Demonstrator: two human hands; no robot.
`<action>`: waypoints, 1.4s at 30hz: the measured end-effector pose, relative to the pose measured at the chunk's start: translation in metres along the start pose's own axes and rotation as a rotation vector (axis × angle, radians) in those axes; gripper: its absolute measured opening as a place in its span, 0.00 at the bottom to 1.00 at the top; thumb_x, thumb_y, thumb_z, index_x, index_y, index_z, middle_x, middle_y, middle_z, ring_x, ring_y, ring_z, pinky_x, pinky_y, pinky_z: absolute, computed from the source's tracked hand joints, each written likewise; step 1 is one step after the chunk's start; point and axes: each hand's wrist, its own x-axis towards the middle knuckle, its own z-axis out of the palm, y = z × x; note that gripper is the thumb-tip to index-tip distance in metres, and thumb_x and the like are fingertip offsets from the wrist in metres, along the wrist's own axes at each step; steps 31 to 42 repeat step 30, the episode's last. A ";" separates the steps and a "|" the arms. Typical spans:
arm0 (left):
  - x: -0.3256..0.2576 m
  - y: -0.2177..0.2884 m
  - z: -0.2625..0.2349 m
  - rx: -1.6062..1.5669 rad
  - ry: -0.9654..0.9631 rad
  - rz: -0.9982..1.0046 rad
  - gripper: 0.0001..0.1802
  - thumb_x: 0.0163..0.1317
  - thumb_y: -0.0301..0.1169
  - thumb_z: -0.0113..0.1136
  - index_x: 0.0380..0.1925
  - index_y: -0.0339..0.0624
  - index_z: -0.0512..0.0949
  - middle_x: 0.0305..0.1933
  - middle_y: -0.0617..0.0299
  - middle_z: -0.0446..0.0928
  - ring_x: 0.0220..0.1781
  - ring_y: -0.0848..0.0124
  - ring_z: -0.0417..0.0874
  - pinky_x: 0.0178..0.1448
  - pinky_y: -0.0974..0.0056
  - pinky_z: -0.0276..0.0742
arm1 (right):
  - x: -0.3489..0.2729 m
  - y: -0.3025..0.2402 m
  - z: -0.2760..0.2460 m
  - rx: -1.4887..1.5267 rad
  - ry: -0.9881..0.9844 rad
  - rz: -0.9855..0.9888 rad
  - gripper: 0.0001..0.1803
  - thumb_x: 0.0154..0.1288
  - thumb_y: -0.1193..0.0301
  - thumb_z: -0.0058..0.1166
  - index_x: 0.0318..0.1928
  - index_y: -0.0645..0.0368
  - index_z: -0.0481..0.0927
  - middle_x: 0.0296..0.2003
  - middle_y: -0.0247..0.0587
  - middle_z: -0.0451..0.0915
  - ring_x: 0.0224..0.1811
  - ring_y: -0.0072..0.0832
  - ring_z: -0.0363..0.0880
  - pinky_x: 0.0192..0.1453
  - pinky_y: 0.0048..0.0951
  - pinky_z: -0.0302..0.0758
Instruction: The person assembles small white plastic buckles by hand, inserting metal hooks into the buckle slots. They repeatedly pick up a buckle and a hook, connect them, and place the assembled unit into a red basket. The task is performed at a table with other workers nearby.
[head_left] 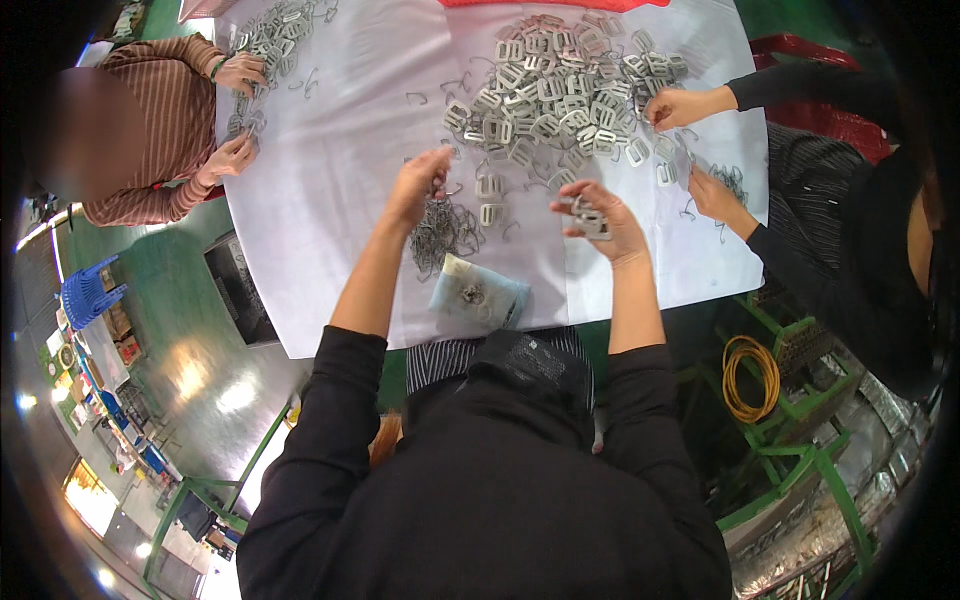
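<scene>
My right hand point(603, 218) is closed around a flat grey metal buckle point(590, 217), held just above the white table cover point(330, 200). My left hand point(420, 183) reaches forward with fingers pinched at the top edge of a tangle of thin dark wire clips point(443, 232); whether it grips one is hidden. A big heap of grey metal buckles point(560, 90) lies beyond both hands. Two loose buckles point(489, 198) sit between my hands. A small pale blue pouch point(477, 295) rests near the table's front edge.
A person in a brown striped top at the far left handles buckles from a second heap point(268, 40). Another person in black at the right has one hand point(676, 105) on the big heap. A coiled orange cable point(748, 376) hangs on a green frame below.
</scene>
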 end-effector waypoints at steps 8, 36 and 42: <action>0.015 -0.072 0.045 1.257 0.363 0.622 0.21 0.47 0.42 0.65 0.36 0.39 0.74 0.32 0.54 0.78 0.36 0.55 0.79 0.40 0.55 0.73 | 0.070 0.130 0.033 -1.609 0.466 -0.514 0.17 0.48 0.66 0.63 0.40 0.56 0.76 0.29 0.45 0.77 0.30 0.37 0.75 0.35 0.33 0.73; 0.027 0.000 -0.016 0.670 -0.107 -0.090 0.22 0.52 0.35 0.65 0.46 0.39 0.76 0.32 0.62 0.77 0.30 0.74 0.77 0.32 0.73 0.74 | 0.068 0.047 -0.040 -1.143 0.569 -0.432 0.16 0.48 0.60 0.63 0.33 0.57 0.78 0.38 0.42 0.75 0.39 0.36 0.77 0.42 0.36 0.72; 0.027 0.000 -0.016 0.670 -0.107 -0.090 0.22 0.52 0.35 0.65 0.46 0.39 0.76 0.32 0.62 0.77 0.30 0.74 0.77 0.32 0.73 0.74 | 0.068 0.047 -0.040 -1.143 0.569 -0.432 0.16 0.48 0.60 0.63 0.33 0.57 0.78 0.38 0.42 0.75 0.39 0.36 0.77 0.42 0.36 0.72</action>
